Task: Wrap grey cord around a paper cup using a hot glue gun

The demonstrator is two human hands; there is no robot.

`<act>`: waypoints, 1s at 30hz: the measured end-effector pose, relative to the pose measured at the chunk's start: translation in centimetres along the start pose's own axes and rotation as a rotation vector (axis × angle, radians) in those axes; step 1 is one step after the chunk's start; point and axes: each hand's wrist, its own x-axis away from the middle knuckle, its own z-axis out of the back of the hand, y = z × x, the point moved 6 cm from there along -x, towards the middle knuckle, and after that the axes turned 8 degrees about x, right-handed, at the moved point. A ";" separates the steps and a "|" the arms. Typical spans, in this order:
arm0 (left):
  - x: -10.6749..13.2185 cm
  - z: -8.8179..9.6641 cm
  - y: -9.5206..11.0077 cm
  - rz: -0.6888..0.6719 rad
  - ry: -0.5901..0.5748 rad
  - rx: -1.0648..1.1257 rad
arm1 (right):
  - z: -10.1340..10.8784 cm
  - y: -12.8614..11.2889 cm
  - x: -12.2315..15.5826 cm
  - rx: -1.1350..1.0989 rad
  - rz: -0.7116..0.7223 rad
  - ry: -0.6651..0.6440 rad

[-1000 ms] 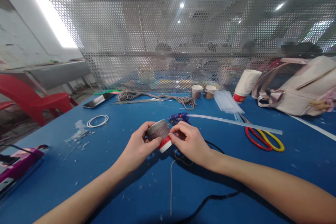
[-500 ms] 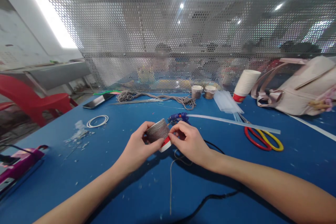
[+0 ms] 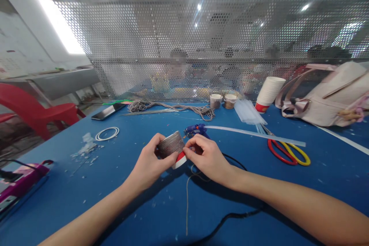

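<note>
A paper cup (image 3: 172,147) lies tilted in my left hand (image 3: 154,157), whose fingers and thumb grip its sides. Grey-brown cord is wound round most of it, leaving a red and white band bare at the lower right. My right hand (image 3: 206,155) pinches at the edge of the wound cord, fingertips against the cup. From beneath this hand the loose cord (image 3: 187,200) trails down over the blue table. Just behind the hands lies a blue hot glue gun (image 3: 196,130) with a long clear glue stick (image 3: 248,133) in its back.
Red and yellow handled scissors (image 3: 288,153), stacked paper cups (image 3: 268,94) and a pale backpack (image 3: 331,96) are on the right. Behind lie bundled cord (image 3: 150,105), two small cups (image 3: 215,101) and a phone (image 3: 108,111). A purple power strip (image 3: 24,180) sits left; a perforated screen (image 3: 129,46) stands behind.
Both hands and the cup have shifted very slightly left. My left hand keeps its grip, and my right fingertips stay pinched at the cord's edge.
</note>
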 end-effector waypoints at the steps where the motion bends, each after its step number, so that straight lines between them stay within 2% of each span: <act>1: 0.0 -0.1 0.0 0.007 -0.011 0.005 | 0.0 0.0 0.0 -0.002 -0.003 0.001; 9: -0.1 0.1 0.1 -0.001 0.005 0.014 | -0.1 0.1 0.0 -0.020 -0.037 -0.025; 14: -0.1 0.4 -0.3 -0.004 0.001 0.089 | -0.3 0.5 0.2 -0.134 -0.108 -0.073; 22: -0.6 0.9 -1.2 -0.037 -0.015 0.207 | -1.5 0.7 0.8 -0.119 -0.252 -0.242; 25: -0.7 0.8 -1.0 -0.074 -0.056 0.167 | -2.0 0.8 0.9 -0.173 -0.259 -0.283; 28: -0.6 0.6 -0.2 -0.132 -0.086 0.053 | -1.7 1.0 0.8 -0.174 -0.220 -0.205; 30: -0.4 0.7 0.6 -0.228 -0.068 -0.088 | -1.5 1.0 0.7 -0.141 -0.182 -0.168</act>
